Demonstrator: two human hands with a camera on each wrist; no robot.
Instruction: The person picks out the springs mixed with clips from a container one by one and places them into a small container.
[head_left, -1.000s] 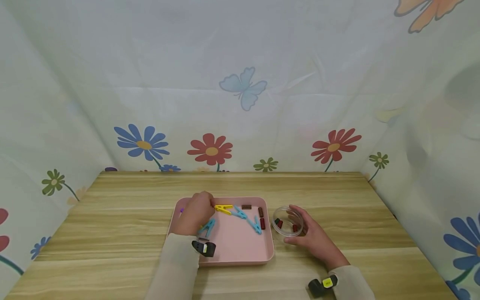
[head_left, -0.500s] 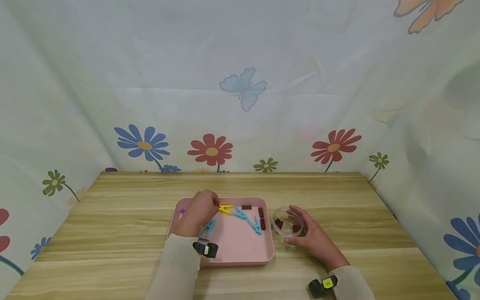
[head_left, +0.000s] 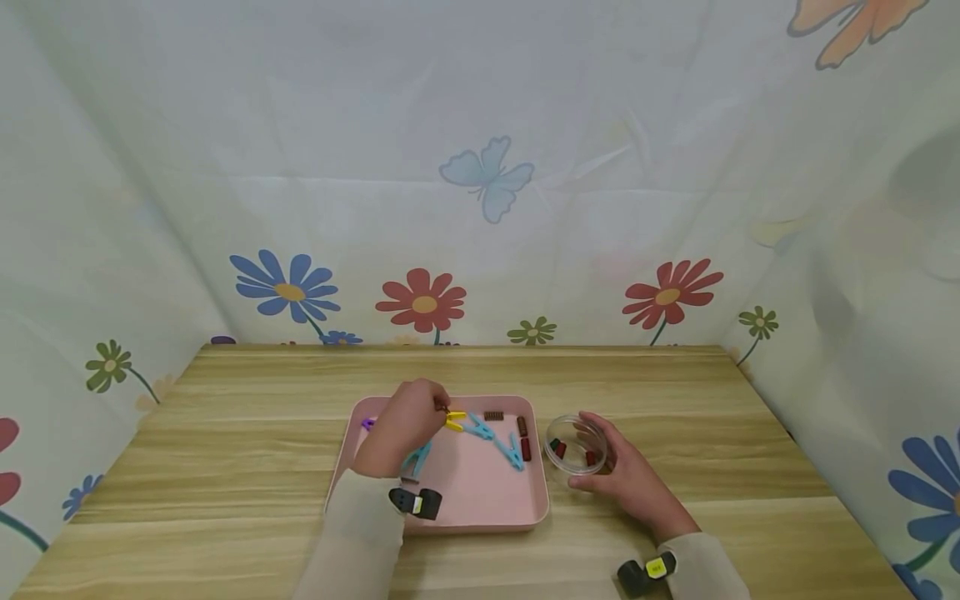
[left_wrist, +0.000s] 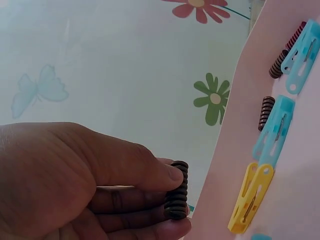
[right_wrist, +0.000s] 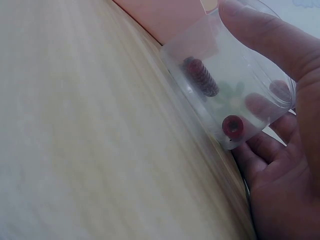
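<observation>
My left hand (head_left: 408, 421) is over the back left of a pink tray (head_left: 480, 521). Between thumb and fingers it pinches a dark brown coil spring (left_wrist: 177, 192), seen close in the left wrist view. Just right of that hand lies a yellow clothespin (head_left: 455, 420), partly hidden. Two blue clothespins (head_left: 478, 427) and several springs, among them a red one (head_left: 526, 449), lie toward the tray's back right. My right hand (head_left: 626, 475) grips a clear plastic cup (head_left: 576, 443) beside the tray. Inside the cup are red springs (right_wrist: 233, 127) and a dark green one (head_left: 554, 443).
Under my left arm another blue clothespin (head_left: 418, 458) shows in the tray, with a purple piece (head_left: 367, 423) at the left edge. The wooden table (head_left: 637, 383) reaches to a flowered cloth backdrop (head_left: 570, 250) behind.
My left hand has moved a little to the right over the tray, covering more of the yellow clothespin. The right hand and the cup have stayed in place.
</observation>
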